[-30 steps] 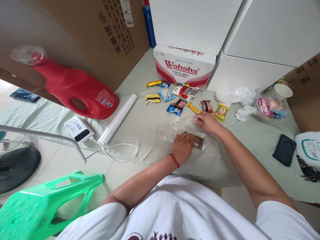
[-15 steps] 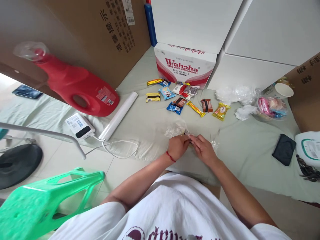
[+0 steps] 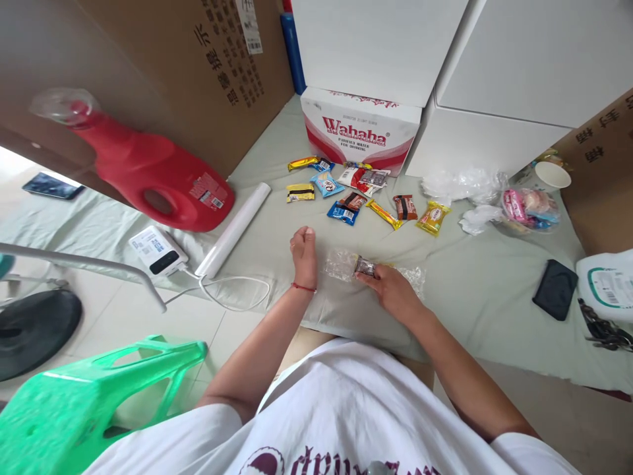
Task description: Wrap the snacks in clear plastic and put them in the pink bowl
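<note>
My right hand is closed on a small dark-wrapped snack, with the index finger along its lower edge. Under and around that snack lies a crinkled sheet of clear plastic film, which spreads out to both sides of the fingers. To the left, my left hand is held apart from the film, its fingers curled in and the thumb up, with nothing seen in it. Beyond both hands lie several wrapped snacks, among them a yellow stick packet, a brown packet and a gold packet.
A white roll, a power bank with its cable and a red jug are on the left. The Wahaba-style water carton stands behind the snacks. To the right are a bowl of packets and a black pouch.
My left hand has let go of the film and moved left and away. The film now lies flatter on the cloth, and the dark snack shows at my right fingertips.
</note>
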A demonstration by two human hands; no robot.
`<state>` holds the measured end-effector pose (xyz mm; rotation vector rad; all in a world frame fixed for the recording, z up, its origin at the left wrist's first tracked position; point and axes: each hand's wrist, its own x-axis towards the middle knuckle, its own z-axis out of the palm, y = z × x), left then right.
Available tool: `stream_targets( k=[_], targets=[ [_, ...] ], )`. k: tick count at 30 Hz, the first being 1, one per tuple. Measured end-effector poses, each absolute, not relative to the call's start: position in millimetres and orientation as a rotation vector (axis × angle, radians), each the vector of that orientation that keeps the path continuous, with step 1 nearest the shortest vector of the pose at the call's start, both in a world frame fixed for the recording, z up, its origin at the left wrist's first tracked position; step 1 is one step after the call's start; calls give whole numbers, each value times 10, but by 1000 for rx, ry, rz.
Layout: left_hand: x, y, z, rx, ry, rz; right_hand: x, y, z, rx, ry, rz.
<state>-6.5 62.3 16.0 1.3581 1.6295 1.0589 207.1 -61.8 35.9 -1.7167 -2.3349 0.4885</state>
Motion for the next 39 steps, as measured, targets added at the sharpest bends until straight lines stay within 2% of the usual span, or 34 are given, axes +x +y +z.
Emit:
stream_targets(
  k=[5, 7, 10, 13, 20, 23, 26, 28, 31, 33, 36, 39],
  targets=[
    [18, 651, 316, 1859, 1524, 340, 2156, -575, 481, -1594, -2339, 604],
    [-25, 564, 359, 1975, 1453, 211, 2183, -571, 536, -1539, -2296, 672],
    [-171, 453, 438, 1944, 1373, 240, 2185, -561, 583, -1513, -2255, 717],
    [-214, 386, 538, 1672, 1290, 346, 2157, -533, 586, -1515, -2251, 722],
    [372, 216, 631, 1129, 1142, 487, 2093, -541, 515, -1548, -2291, 631],
    [527, 166, 585, 1423, 1214, 462, 2131, -643, 495, -1470, -2239, 632],
    [568, 126, 557, 1885, 1337, 405, 2261, -751, 491, -1334, -2080, 794],
    [581, 95, 552, 2017, 1448, 354, 2404, -785, 470, -1443, -1840, 802],
    [603, 74, 536, 2046, 1579, 362, 2654, -762, 362, -1860, -1457, 471],
    [608, 96, 498, 2020, 1664, 382, 2786, -726, 247, -2083, -1392, 310],
    [597, 161, 407, 1958, 1670, 304, 2871, -712, 104, -2183, -1476, 385],
    [603, 185, 343, 1962, 1569, 325, 2846, -774, 108, -2077, -1488, 464]
  ],
)
